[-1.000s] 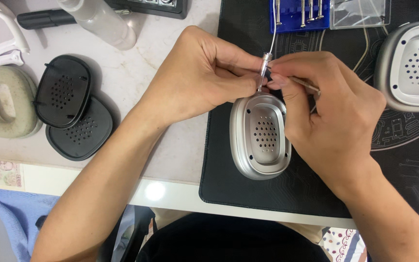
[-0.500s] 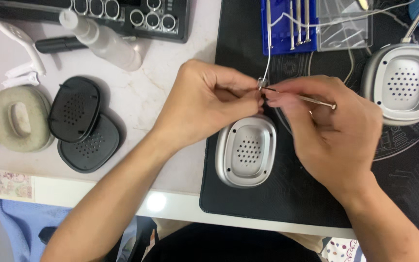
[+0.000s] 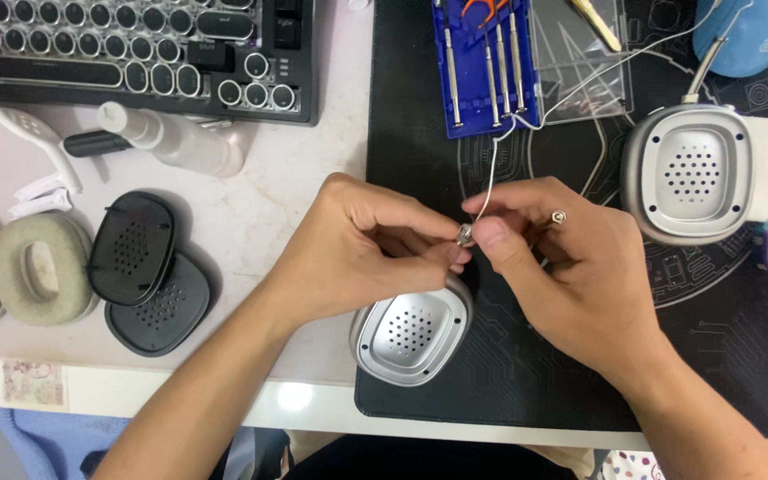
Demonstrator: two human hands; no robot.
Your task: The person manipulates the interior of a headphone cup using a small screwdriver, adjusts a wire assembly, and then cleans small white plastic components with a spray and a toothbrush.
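Since the earlier frame the silver ear cup [image 3: 412, 333] has slid lower, toward the mat's [image 3: 491, 391] near-left corner, and your hands sit closer over it. Your left hand [image 3: 362, 253] pinches the small metal connector [image 3: 466, 235] at the end of the thin white wire [image 3: 488, 182]; your right hand [image 3: 571, 267] closes on it too, a slim tool tucked in its fingers. Judge the cup light and rigid — but the wire looks fragile, so grip the connector, never the wire
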